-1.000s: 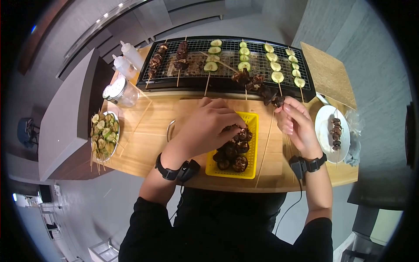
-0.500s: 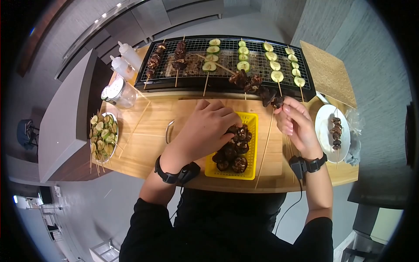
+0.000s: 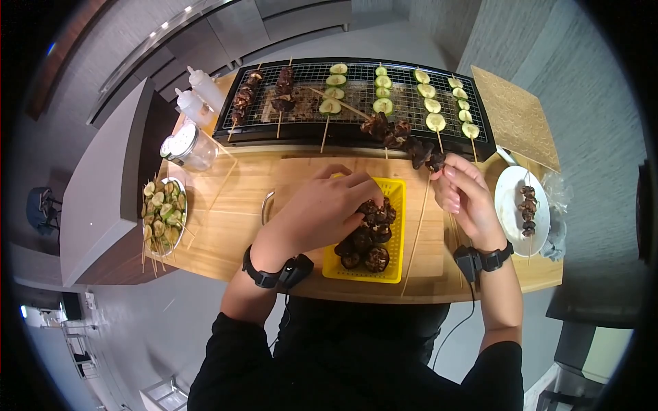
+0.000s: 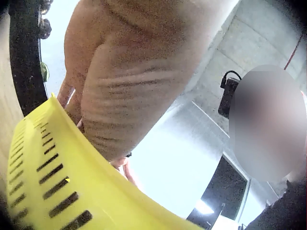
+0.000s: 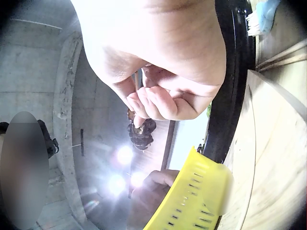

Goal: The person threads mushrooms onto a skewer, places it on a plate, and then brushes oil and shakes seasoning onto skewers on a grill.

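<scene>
A yellow slotted basket [image 3: 397, 233] of dark mushrooms [image 3: 373, 257] sits on a wooden board in front of me. My left hand [image 3: 360, 198] reaches into it, its fingers curled round a mushroom at the top of the pile. The left wrist view shows only the palm [image 4: 120, 86] above the basket wall [image 4: 43, 172]. My right hand [image 3: 445, 177] pinches a wooden skewer loaded with mushroom pieces [image 3: 401, 133]; its tip points back-left over the grill. In the right wrist view the right hand's fingers [image 5: 158, 103] pinch the stick above a skewered mushroom [image 5: 141, 134].
A black grill [image 3: 480, 140] at the back carries several cucumber and mushroom skewers. A white plate [image 3: 510, 205] with one mushroom skewer lies at the right. A bowl of cucumber skewers [image 3: 161, 212], a jar [image 3: 185, 144] and two squeeze bottles [image 3: 195, 103] stand left. A bare stick [image 3: 415, 236] lies beside the basket.
My left hand has slid slightly nearer and dug deeper into the mushroom pile. The right hand and its skewer have barely moved.
</scene>
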### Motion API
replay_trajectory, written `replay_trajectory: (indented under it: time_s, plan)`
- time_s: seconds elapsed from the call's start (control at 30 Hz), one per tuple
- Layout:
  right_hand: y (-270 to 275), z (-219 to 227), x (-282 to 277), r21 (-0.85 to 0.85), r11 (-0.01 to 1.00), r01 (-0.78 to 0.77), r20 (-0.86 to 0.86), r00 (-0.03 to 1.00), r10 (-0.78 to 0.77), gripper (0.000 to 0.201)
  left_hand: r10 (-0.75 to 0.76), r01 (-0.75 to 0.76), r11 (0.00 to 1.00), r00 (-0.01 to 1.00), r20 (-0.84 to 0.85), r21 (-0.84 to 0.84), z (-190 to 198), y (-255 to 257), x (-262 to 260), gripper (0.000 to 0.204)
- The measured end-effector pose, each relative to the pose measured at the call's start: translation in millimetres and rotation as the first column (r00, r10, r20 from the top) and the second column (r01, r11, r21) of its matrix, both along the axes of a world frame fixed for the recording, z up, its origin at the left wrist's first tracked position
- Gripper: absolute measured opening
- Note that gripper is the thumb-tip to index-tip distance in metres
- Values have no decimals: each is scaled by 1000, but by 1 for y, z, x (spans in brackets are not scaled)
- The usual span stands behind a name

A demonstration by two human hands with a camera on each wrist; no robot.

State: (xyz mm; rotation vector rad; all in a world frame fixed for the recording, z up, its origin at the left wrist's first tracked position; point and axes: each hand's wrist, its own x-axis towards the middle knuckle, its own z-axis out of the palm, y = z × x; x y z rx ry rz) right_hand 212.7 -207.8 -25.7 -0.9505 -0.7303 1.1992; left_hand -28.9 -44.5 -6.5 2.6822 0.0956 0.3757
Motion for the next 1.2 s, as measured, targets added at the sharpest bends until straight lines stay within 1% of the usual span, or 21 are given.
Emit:
replay_trajectory:
  time_s: [0.27, 0.37, 0.47, 0.5, 0.57, 0.63, 0.67, 0.7, 0.8, 0.83, 0.93, 1.03, 1.17, 1.2]
  plan:
    - [-1, 1, -1, -6, 1000, 0, 2, 1000, 0, 19, -5, 5, 1000, 1000, -11, -6, 2, 1, 1, 20]
    - [-1, 1, -1, -8, 1000, 8, -3, 1000, -8, 19, 8, -5, 998, 999, 49, -60, 3, 1, 1, 24]
    - [-1, 0, 0, -1, 1000, 8, -23, 1000, -8, 19, 47, -18, 987, 982, 181, -158, 9, 3, 2, 24]
    - [0, 1, -1, -3, 1000, 12, -24, 1000, -12, 19, 86, -16, 959, 968, 237, -282, 10, 5, 2, 25]
    - [0, 2, -3, -10, 1000, 23, -26, 999, -23, 20, 181, 15, 857, 927, 328, -515, 8, 7, 3, 26]
    - [-1, 4, -4, -17, 1000, 23, -20, 1000, -23, 20, 252, 208, 650, 849, 465, -731, 3, 13, 5, 28]
    - [0, 4, -4, -19, 1000, 22, -18, 1000, -23, 20, 302, 315, 523, 801, 517, -792, -1, 19, 6, 28]
    - [0, 4, -4, -19, 1000, 21, -16, 1000, -22, 20, 294, 335, 500, 801, 521, -798, -3, 29, 4, 33]
    - [0, 3, -4, -25, 999, 22, -13, 1000, -23, 20, 471, 423, 165, 760, 448, -891, -5, 37, -3, 34]
    - [0, 3, -4, -27, 999, 26, -9, 1000, -26, 19, 520, 376, 157, 754, 400, -913, -7, 41, -2, 37]
    - [0, 4, -5, -30, 999, 23, -9, 1000, -23, 19, 580, 413, 3, 741, 338, -911, -3, 43, -2, 39]
    - [0, 3, -4, -32, 999, 6, -14, 1000, -7, 17, 577, 420, -11, 744, 337, -908, -9, 46, -3, 42]
    - [-1, 0, -4, -36, 999, 31, -26, 999, -32, 14, 572, 428, 31, 734, 367, -903, -10, 48, -2, 42]
    - [0, 1, -4, -33, 999, 16, -18, 1000, -16, 14, 573, 424, 43, 731, 370, -905, -9, 47, -1, 42]
